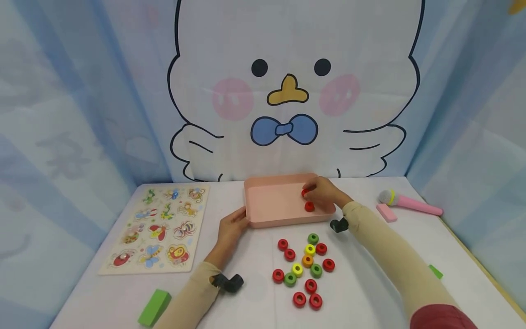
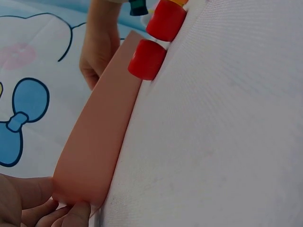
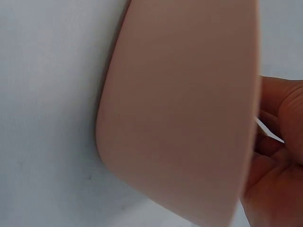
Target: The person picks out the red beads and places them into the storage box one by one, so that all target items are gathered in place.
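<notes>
Sleeved forearms reach up from the bottom of the head view, and between them a loose cluster of red, green, yellow and orange rings (image 1: 304, 267) lies on the white worktop (image 1: 370, 292). Beyond it, the left hand (image 1: 232, 224) grips the near left corner of a pink tray (image 1: 275, 203), while the right hand (image 1: 326, 192) holds a red ring (image 1: 305, 193) pinched over the tray's right side; a second red ring (image 1: 309, 206) already rests inside. So two red rings have reached the tray, by my reading, and about eight more wait in the cluster. From the left wrist, fingertips (image 2: 71, 213) clamp the tray's corner (image 2: 75, 189). From the right wrist, the tray's wall (image 3: 180, 118) fills the view and fingers (image 3: 279, 142) curl beside it; the ring itself is hidden.
</notes>
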Demonstrator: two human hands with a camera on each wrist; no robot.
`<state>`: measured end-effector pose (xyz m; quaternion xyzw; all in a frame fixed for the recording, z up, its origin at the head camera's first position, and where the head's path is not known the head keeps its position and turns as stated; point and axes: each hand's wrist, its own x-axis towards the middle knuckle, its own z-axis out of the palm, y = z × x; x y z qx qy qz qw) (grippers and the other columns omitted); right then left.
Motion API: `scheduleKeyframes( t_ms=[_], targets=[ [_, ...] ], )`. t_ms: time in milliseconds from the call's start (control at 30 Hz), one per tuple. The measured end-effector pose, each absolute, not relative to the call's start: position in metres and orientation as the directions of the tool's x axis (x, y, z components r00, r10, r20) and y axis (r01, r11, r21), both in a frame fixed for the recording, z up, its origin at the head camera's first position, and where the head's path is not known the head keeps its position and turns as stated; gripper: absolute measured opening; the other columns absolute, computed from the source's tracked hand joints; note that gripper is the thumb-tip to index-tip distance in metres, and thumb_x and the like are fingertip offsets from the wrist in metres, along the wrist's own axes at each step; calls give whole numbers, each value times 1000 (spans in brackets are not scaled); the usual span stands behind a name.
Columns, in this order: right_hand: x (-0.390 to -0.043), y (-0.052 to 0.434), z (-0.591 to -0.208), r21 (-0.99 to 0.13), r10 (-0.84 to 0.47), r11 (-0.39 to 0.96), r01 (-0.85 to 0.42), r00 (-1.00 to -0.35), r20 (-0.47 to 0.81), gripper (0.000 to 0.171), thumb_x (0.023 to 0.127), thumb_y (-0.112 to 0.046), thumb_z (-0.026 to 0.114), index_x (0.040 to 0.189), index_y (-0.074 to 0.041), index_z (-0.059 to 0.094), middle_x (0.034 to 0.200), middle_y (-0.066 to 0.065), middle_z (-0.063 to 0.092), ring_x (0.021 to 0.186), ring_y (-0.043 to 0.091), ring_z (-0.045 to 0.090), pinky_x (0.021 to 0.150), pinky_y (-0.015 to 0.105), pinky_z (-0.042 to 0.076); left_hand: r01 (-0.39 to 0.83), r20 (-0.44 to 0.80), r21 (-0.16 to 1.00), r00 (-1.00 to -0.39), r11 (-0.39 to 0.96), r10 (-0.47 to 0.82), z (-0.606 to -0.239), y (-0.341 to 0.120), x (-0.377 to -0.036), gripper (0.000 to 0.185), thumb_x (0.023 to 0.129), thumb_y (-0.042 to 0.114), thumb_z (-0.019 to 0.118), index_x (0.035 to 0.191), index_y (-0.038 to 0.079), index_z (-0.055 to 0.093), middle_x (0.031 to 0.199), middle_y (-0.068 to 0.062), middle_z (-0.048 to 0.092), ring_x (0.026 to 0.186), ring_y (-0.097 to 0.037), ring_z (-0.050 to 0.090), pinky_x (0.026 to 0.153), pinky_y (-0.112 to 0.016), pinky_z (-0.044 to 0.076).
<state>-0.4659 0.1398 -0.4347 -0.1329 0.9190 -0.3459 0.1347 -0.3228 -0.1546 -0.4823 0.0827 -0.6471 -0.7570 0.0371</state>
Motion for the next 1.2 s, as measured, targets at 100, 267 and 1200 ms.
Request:
scheduleKeyframes(
  t_ms=[100, 267, 1200],
  targets=[
    [-465, 138, -439, -670, -332, 731, -131, -926, -181, 33, 91, -9, 69, 122, -2, 65, 118, 13, 62, 107, 30, 55, 101, 42, 48, -55, -80, 986, -983, -154, -165, -484, -154, -322, 45, 90, -6, 61, 135, -8, 53, 136, -24, 54, 127, -30, 52, 102, -34, 46],
    [-464, 139, -436, -665, -335, 736, -131, -923, -188, 35, 90, -9, 69, 124, -1, 63, 120, 14, 62, 108, 31, 54, 102, 44, 46, -40, -62, 990, -985, -136, -159, -484, -154, -323, 46, 90, -6, 60, 135, -8, 53, 137, -23, 53, 128, -29, 51, 102, -34, 46],
    [-314, 200, -448, -776, -495, 576, -257, -865, -81, 34, 90, -21, 73, 118, -4, 68, 113, 6, 68, 105, 25, 61, 93, 42, 52, -30, -52, 987, -989, -155, -139, -481, -156, -322, 47, 91, -8, 57, 137, -10, 49, 141, -25, 49, 131, -31, 47, 105, -36, 42]
  ],
)
